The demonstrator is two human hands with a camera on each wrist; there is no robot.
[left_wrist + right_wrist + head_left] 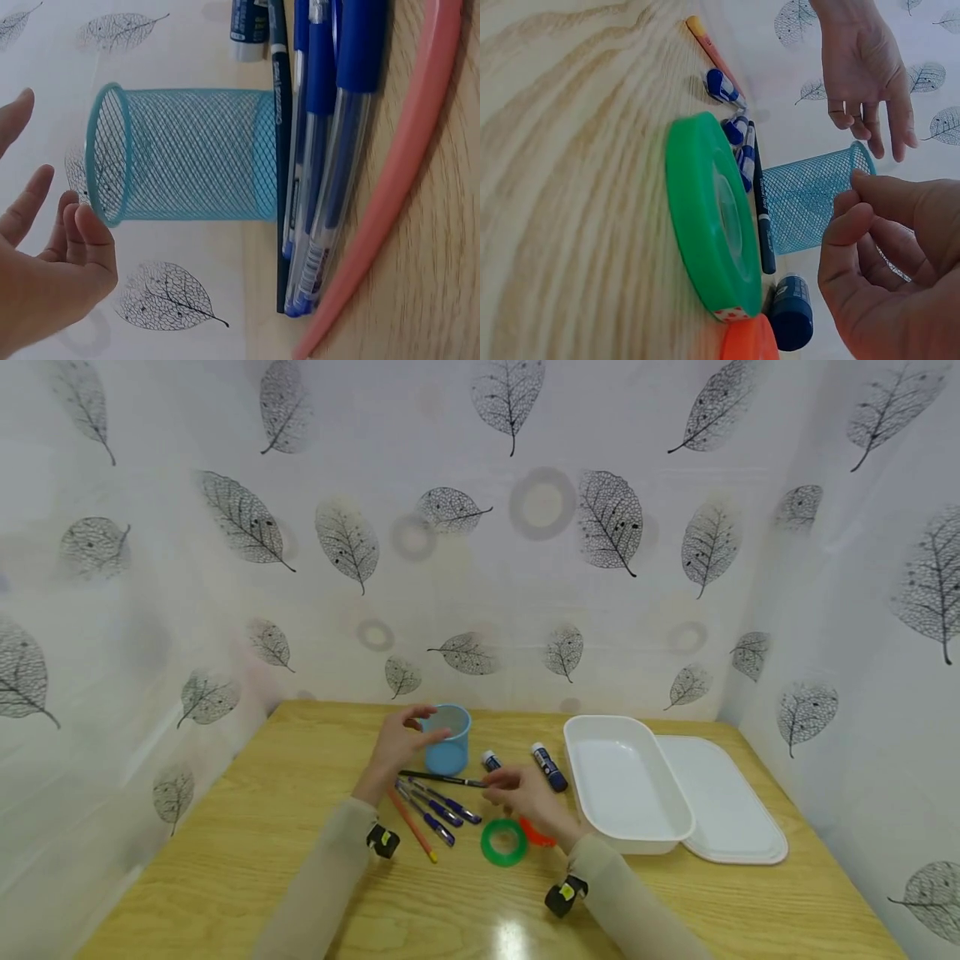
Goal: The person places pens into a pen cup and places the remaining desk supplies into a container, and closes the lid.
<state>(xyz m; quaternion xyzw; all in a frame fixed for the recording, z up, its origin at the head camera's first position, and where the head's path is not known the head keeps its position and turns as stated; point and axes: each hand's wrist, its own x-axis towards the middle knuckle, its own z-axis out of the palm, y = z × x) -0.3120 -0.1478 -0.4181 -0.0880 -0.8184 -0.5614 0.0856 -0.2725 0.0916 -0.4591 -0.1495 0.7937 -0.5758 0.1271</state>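
A light blue mesh pen cup (447, 753) stands upright toward the back of the table. Close to its rim is my left hand (396, 745), fingers spread and holding nothing; whether a fingertip touches the rim I cannot tell. My right hand (529, 795) hovers above the table with loosely bent fingers, thumb near the index finger and nothing seen between them. A dark pencil (762, 202) lies in front of the cup's base. Next to it are several blue-capped clear pens (326, 150) and a salmon pencil (414, 828) with a yellow end.
Beneath my right arm lie a green tape roll (487, 845) and an orange tape roll (534, 835), partly covered. Two glue sticks, one nearer the cup (491, 761) and one farther right (550, 768), lie behind them. On the right are a white tray (626, 781) and white lid (742, 810).
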